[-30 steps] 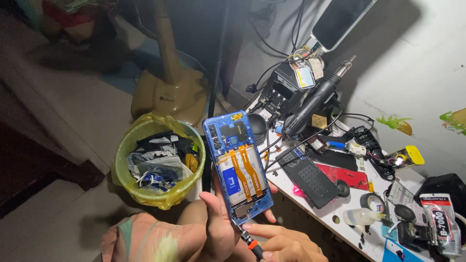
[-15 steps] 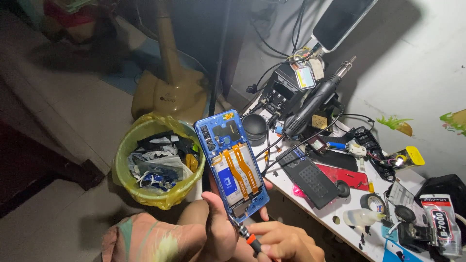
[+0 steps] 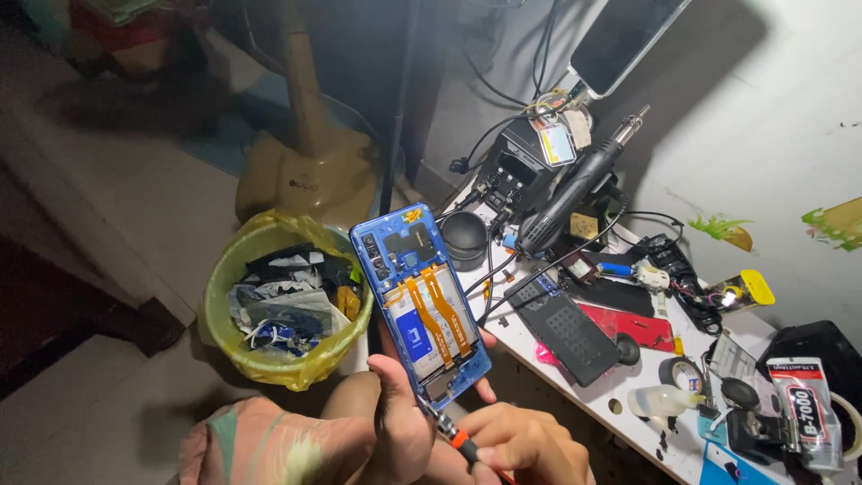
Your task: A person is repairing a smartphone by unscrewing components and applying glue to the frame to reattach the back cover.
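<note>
An opened blue phone (image 3: 420,310), back cover off, shows orange flex cables and a blue battery label. My left hand (image 3: 400,422) holds it upright by its lower end, thumb on the left edge. My right hand (image 3: 525,445) grips a small screwdriver (image 3: 453,436) with an orange collar, its tip touching the phone's lower edge. Both hands sit low in the head view, left of the workbench.
A yellow waste bin (image 3: 235,355) full of scraps stands on the floor at left, a fan base (image 3: 305,180) behind it. The white workbench (image 3: 646,359) at right holds a hot-air handle (image 3: 575,193), a black cup (image 3: 465,235), phone covers, a glue tube (image 3: 808,409) and cables.
The phone has shifted slightly left and tilted a bit more. My right hand has brought the screwdriver tip up against its lower edge.
</note>
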